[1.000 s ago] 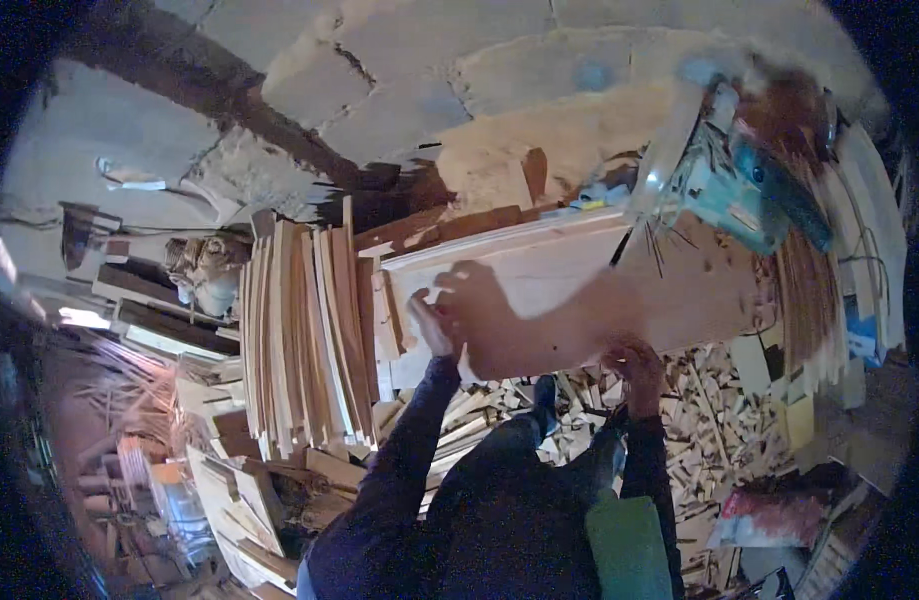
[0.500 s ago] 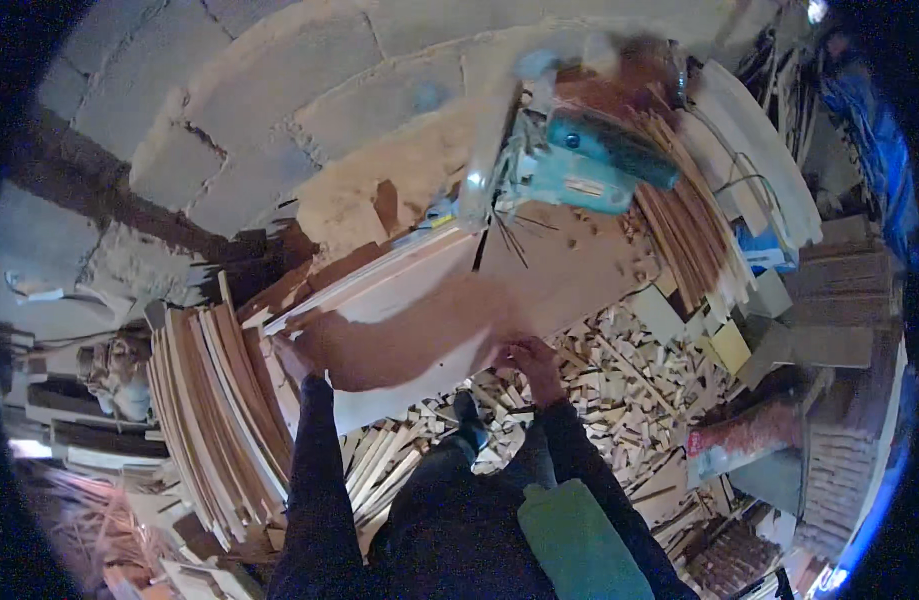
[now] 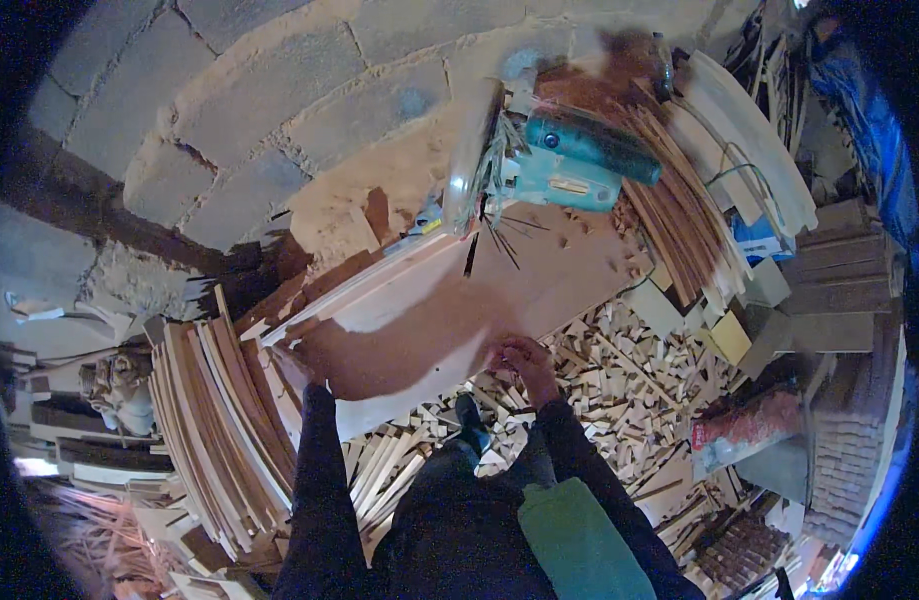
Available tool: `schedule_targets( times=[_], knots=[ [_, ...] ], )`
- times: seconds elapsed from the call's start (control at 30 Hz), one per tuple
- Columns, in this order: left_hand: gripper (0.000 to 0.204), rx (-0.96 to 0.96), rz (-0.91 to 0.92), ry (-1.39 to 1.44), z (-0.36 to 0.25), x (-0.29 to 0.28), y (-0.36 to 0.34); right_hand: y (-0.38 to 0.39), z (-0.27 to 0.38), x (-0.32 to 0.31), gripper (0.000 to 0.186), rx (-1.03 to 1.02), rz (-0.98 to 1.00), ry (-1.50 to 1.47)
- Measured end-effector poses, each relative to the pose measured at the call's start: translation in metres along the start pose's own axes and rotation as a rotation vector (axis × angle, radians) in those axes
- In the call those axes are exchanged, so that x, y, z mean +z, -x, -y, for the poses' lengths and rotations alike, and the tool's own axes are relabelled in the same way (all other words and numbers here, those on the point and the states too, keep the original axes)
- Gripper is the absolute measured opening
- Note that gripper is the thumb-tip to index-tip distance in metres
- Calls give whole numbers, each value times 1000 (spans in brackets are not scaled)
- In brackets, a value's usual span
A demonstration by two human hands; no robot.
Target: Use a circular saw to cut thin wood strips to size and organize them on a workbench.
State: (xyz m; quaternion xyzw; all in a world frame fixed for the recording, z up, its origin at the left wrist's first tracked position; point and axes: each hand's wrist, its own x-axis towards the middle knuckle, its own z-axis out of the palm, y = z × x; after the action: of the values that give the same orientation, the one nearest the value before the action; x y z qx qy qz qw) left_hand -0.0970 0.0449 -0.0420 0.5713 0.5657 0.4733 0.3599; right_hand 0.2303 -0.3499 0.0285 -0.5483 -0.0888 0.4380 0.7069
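A big board (image 3: pixel 429 320) lies in the middle, with a saw (image 3: pixel 569 165) at its far end. A stack of wood strips (image 3: pixel 219 420) stands to its left. Small wood blocks (image 3: pixel 619 385) lie on the floor to its right.

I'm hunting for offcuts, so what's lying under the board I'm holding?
Below the near edge of the board, short pale wood offcuts litter the floor, with longer strips beside your shoe. Whatever lies directly beneath the board is covered.

The middle of the wooden board (image 3: pixel 459 320) lies bare, open to passage. Ahead, the teal power saw (image 3: pixel 569 165) blocks its far end. A stack of curved wooden slats (image 3: pixel 219 420) crowds the left edge, and scattered offcuts (image 3: pixel 619 390) cover the floor to the right.
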Motion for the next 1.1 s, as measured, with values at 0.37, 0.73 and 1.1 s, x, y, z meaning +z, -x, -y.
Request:
schedule_targets(
  times=[0.37, 0.73, 1.1],
  knots=[
    [60, -7, 27, 44, -7, -6, 4, -3, -7, 1, 24, 22, -15, -57],
    [59, 826, 120, -595, -99, 40, 52, 3, 0, 6, 28, 38, 28, -325],
    [85, 928, 765, -759, -180, 207, 47, -7, -19, -7, 26, 18, 0, -101]
  ],
)
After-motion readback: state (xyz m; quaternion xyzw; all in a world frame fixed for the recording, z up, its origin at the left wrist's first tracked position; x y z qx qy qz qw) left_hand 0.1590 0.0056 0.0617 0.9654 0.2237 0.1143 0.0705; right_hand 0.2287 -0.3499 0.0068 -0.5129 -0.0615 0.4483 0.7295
